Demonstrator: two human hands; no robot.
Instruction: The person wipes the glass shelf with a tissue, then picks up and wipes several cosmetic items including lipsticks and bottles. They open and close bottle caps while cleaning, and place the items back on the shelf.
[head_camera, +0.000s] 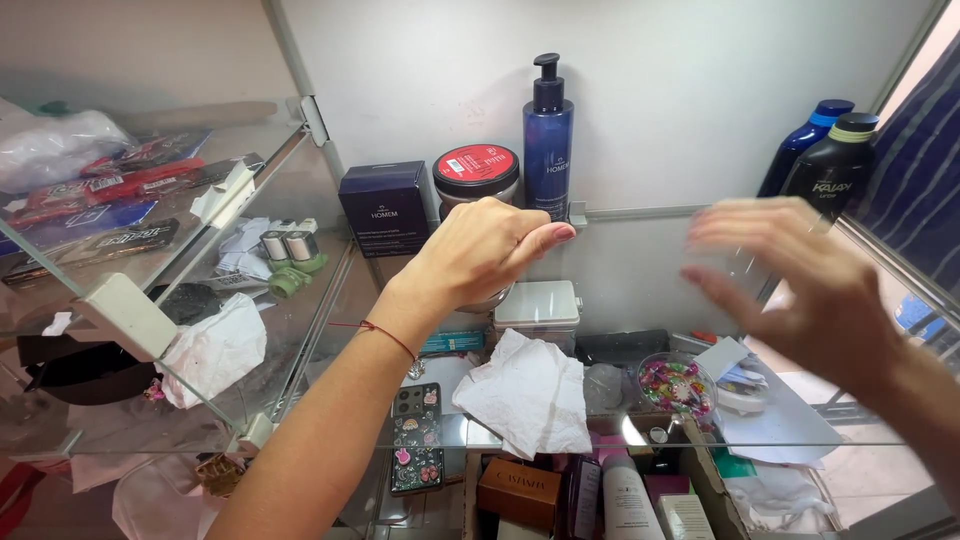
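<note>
Glass shelf (640, 420): red-lidded jar (476, 170) beside left hand (480, 250)

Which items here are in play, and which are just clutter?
In play: left hand at the red-lidded jar; right hand, blurred, over the glass shelf.
Clutter: pump bottle, dark box, white cloth, phone, candy jar.

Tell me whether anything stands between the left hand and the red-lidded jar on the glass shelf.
Nothing visible does. The left hand hovers right in front of the red-lidded jar, covering its lower part. The dark blue box and blue pump bottle flank it.
</note>
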